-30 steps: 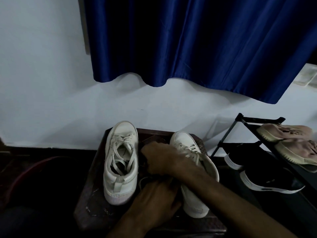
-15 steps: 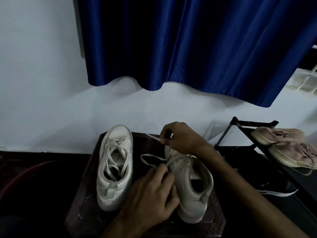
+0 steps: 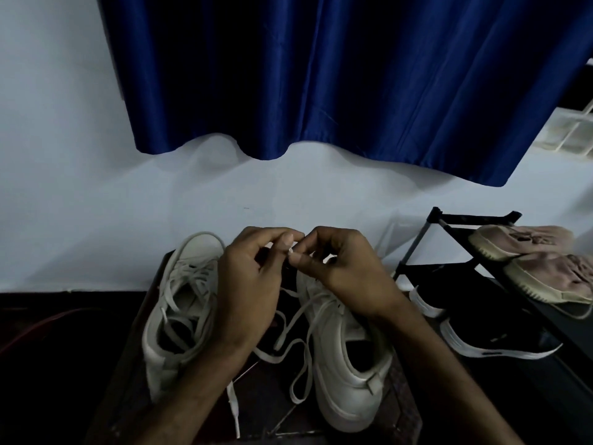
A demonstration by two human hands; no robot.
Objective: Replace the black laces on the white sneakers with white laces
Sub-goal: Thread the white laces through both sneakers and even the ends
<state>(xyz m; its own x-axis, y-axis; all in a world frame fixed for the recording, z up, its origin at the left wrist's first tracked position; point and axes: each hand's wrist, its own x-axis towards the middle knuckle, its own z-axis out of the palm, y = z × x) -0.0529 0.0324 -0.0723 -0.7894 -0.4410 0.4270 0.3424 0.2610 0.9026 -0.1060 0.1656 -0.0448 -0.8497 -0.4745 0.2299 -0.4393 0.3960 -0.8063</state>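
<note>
We see two white sneakers on a small dark bench point(image 3: 402, 385) against a pale wall point(image 3: 64, 187), toes at twelve o'clock and heels toward us. The left sneaker point(image 3: 179, 316) sits at the bench's nine o'clock side with white lacing crossed over its tongue. The right sneaker point(image 3: 348, 374) sits at the three o'clock side, turned slightly so its heel swings toward four o'clock.

Both hands hover above the toe of the right sneaker, touching one another. The left hand point(image 3: 250, 284) has its grip closed on the tip of a white lace point(image 3: 296, 345), thumb pressed against curled fingers. The right hand point(image 3: 343, 264) meets it from the three o'clock side, its grip pinching the same lace tip between thumb and forefinger. From there the lace drops to the right sneaker's eyelets and spills in loose loops onto the bench between the two shoes. Another lace end lies at the bench's six o'clock edge, beside the left forearm.

At twelve o'clock a blue curtain point(image 3: 321, 75) hangs over the wall. At three o'clock stands a black shoe rack point(image 3: 417, 245) holding pink shoes point(image 3: 526, 248) on top and black shoes with white soles point(image 3: 500, 346) below
</note>
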